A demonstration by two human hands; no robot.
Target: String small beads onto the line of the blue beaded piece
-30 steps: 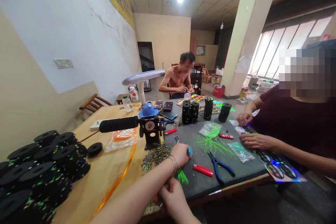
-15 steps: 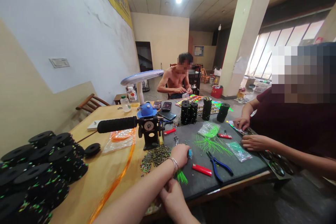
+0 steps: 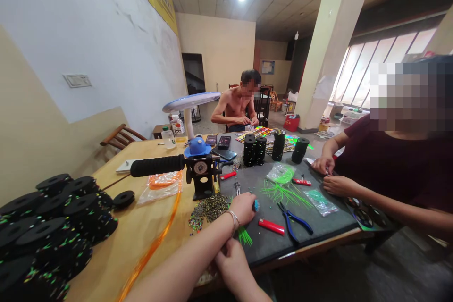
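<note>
My left hand (image 3: 243, 208) reaches across the dark mat, fingers curled downward around a cluster of small blue beads (image 3: 256, 205) that shows at its far side. A bangle circles its wrist. Under that forearm, my right hand (image 3: 231, 259) lies near the table edge with its thumb folded in; its fingertips, and anything in them, are hidden. Bright green strands (image 3: 245, 236) stick out beside my left wrist. Close by are a pile of dark-and-gold beads (image 3: 214, 208), a red lighter (image 3: 271, 226) and blue-handled pliers (image 3: 295, 224).
A black-handled winding device (image 3: 200, 174) stands ahead. Black foam spools (image 3: 46, 222) are heaped at left, others (image 3: 249, 150) stacked at the back. Orange strands (image 3: 155, 240) cross the wood. Green strands (image 3: 286, 193) lie at right. One co-worker (image 3: 382, 165) sits right, another (image 3: 237, 108) opposite.
My hands keep almost the same place and pose. The co-worker at right has brought both hands together and raised them slightly. The whole view has shifted slightly.
</note>
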